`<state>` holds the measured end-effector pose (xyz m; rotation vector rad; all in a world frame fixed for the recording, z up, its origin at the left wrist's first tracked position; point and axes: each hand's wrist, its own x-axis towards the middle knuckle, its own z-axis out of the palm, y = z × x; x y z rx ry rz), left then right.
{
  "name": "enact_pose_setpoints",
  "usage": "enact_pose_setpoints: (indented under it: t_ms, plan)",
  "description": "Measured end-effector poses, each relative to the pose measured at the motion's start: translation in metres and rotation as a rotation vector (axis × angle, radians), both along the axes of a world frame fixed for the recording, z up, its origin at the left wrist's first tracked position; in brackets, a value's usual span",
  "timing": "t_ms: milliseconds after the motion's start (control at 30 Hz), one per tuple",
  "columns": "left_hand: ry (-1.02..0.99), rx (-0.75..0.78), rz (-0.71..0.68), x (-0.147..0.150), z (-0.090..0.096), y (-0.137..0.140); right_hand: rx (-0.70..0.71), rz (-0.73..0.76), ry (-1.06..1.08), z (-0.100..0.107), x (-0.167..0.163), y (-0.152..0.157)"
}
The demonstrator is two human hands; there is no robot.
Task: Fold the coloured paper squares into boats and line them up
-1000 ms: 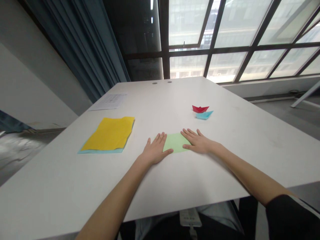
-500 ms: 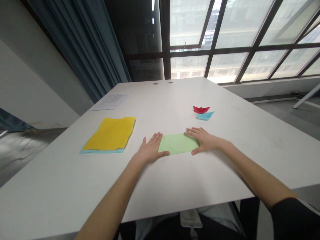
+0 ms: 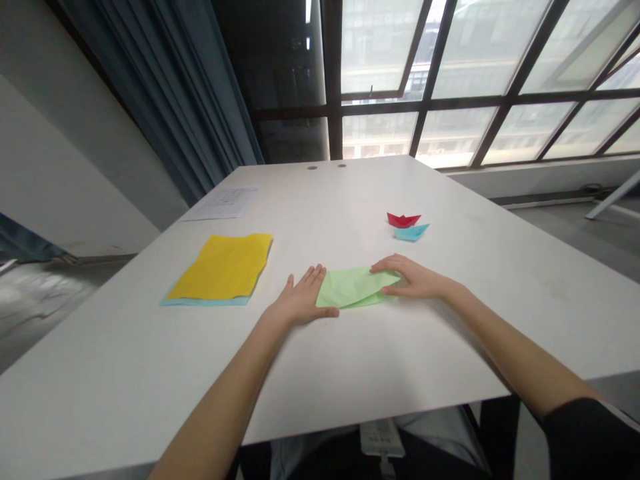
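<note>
A folded sheet of light green paper (image 3: 350,285) lies on the white table in front of me. My left hand (image 3: 303,297) rests flat with spread fingers on its left end, the thumb along the near edge. At the right end, my right hand (image 3: 410,279) has curled fingers at the far edge and its thumb at the near side, gripping the upper layer. That layer's near edge stands a little off the layer below. Beyond the right hand sit a red paper boat (image 3: 403,221) and a light blue paper boat (image 3: 411,233), side by side.
To the left lies a stack of paper, yellow sheets (image 3: 223,267) over light blue ones (image 3: 205,302). A printed sheet (image 3: 221,203) lies farther back on the white table (image 3: 320,373). Two round cable holes are near the far edge, before the windows.
My right hand has gone from lying flat with spread fingers to curled round the paper's right end. The upper green layer has lifted along its near edge. My left hand stays put.
</note>
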<state>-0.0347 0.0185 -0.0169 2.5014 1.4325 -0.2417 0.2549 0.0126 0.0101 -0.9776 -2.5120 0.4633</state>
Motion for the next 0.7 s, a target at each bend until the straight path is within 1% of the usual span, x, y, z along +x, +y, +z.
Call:
enact_pose_setpoints:
  t_ms: [100,167,233,267,333,433,533,633,700]
  plan:
    - [-0.002,0.015,-0.013,0.000,0.001,0.000,0.057,0.001,0.032,-0.002,-0.002,0.002]
    - [-0.018,0.042,-0.014,0.001,0.005,-0.001,0.107,-0.005,0.058,-0.003,-0.003,0.002]
    - [-0.051,0.092,0.003,0.002,0.012,-0.001,0.151,-0.053,0.106,-0.004,-0.005,0.001]
    - [-0.075,0.129,0.013,0.003,0.015,-0.001,0.157,-0.100,0.144,-0.004,-0.005,0.000]
    - [-0.130,0.217,0.018,0.004,0.022,0.000,0.122,-0.230,0.244,-0.004,-0.006,0.000]
    - [-0.191,0.343,0.037,0.001,0.026,0.003,0.011,-0.450,0.444,-0.008,-0.006,0.005]
    - [-0.188,0.383,0.064,-0.003,0.023,0.005,-0.118,-0.616,0.621,-0.018,-0.002,0.016]
    - [-0.134,0.355,0.057,-0.006,0.016,0.006,-0.215,-0.732,0.663,-0.031,0.006,0.028]
    - [-0.099,0.338,0.051,-0.008,0.012,0.007,-0.219,-0.766,0.579,-0.038,0.012,0.032]
